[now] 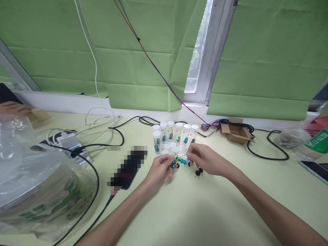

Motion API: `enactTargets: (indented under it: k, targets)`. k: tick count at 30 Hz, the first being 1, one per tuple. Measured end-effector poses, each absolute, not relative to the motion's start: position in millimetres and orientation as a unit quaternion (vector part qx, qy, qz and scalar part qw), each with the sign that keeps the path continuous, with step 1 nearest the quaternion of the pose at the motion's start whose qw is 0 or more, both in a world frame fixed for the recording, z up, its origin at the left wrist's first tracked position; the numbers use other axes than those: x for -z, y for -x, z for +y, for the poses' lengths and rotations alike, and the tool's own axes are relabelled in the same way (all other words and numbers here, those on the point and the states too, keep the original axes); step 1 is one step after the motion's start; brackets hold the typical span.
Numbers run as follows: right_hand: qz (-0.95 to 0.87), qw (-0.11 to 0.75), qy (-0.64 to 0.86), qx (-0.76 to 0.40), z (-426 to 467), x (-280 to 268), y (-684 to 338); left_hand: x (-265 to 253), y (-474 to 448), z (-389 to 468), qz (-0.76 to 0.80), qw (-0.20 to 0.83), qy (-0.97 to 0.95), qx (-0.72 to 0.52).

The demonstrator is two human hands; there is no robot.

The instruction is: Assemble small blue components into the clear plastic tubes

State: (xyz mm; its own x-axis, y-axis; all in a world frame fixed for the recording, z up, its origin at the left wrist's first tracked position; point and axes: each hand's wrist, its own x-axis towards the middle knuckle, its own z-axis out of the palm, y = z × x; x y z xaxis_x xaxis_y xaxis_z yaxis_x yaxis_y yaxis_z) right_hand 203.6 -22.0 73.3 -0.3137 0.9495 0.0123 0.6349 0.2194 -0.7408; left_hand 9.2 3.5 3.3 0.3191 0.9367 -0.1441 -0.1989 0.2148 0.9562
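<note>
My left hand [161, 166] is closed in a pinch on a small shiny blue part [173, 164], with a black round piece beside it. To its right, my right hand [205, 158] is closed with thumb and fingertips together; what it holds, if anything, is too small to make out. Between the hands lie a green part [178, 158] and another blue part [183, 161]. Small black round pieces [197, 173] sit on the table below my right hand. Behind both hands stand several clear tubes [178, 132] with white caps, each with a small coloured part inside. Loose white caps [166, 147] lie in front of them.
A phone-like dark device [129, 179], partly pixelated, lies left of my left hand. Farther left are a large plastic bag [51, 198] and a cabled power strip [70, 143]. A small cardboard box [237, 133] stands back right. Another person's hand [15, 108] shows far left.
</note>
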Motion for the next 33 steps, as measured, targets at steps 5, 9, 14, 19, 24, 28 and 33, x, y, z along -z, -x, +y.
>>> enactTargets:
  k: [5,9,14,19,24,28,33]
  targets:
    - [-0.705,0.314,0.453,-0.446,-17,-65,-197,-2,-9,5,0.391,0.687,-0.445,-0.421]
    - [-0.680,0.322,0.421,-0.507,-15,-63,-194,-2,-8,5,0.387,0.696,-0.439,-0.416]
    - [-0.662,0.325,0.402,-0.543,-16,-63,-192,-2,-8,6,0.382,0.700,-0.437,-0.415]
    - [-0.646,0.328,0.394,-0.566,-15,-63,-191,-2,-9,6,0.381,0.704,-0.428,-0.420]
    - [-0.641,0.331,0.387,-0.574,-15,-62,-191,-4,-9,4,0.380,0.709,-0.423,-0.417]
    - [-0.639,0.334,0.388,-0.574,-15,-61,-191,-3,-9,4,0.383,0.710,-0.421,-0.416]
    - [-0.642,0.335,0.383,-0.573,-13,-58,-191,-2,-9,5,0.383,0.710,-0.419,-0.416]
